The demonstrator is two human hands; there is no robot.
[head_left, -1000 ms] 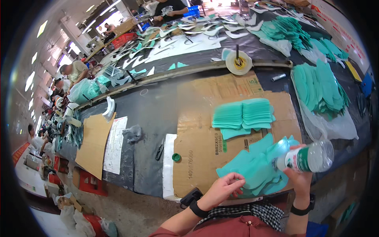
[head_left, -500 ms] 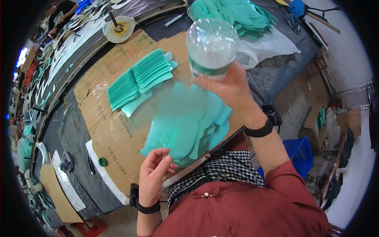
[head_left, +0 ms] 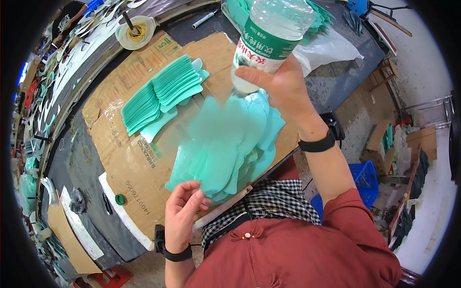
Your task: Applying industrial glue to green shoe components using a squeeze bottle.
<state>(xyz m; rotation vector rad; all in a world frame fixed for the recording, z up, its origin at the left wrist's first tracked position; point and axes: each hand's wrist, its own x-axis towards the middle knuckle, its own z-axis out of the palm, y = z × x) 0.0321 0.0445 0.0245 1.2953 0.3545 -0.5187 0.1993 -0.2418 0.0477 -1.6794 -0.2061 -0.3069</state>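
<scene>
A clear plastic bottle (head_left: 276, 43) with a green and white label is tipped mouth-down, with something whitish in its lower part. My right hand (head_left: 283, 81) is closed round it above the far edge of a fanned pile of thin teal shaped sheets (head_left: 216, 163). A hazy blur hides part of the pile's middle. At the pile's near left corner, my left hand (head_left: 182, 209) pinches the edge of the sheets between thumb and fingers. Farther left, a neat row of stacked teal pieces (head_left: 163, 93) rests on the flattened cardboard (head_left: 110, 129).
A green bottle cap (head_left: 120, 199) lies on the cardboard's left edge, near a dark slim tool (head_left: 106, 204). Behind are a reel with yellow bands (head_left: 136, 32), a silver marker (head_left: 205, 18) and a white plastic bag (head_left: 331, 53). A blue basket (head_left: 362, 185) stands at right.
The bottle in my right hand has moved up and away and tipped, so its label now shows. My left hand stays at the corner of the sheets.
</scene>
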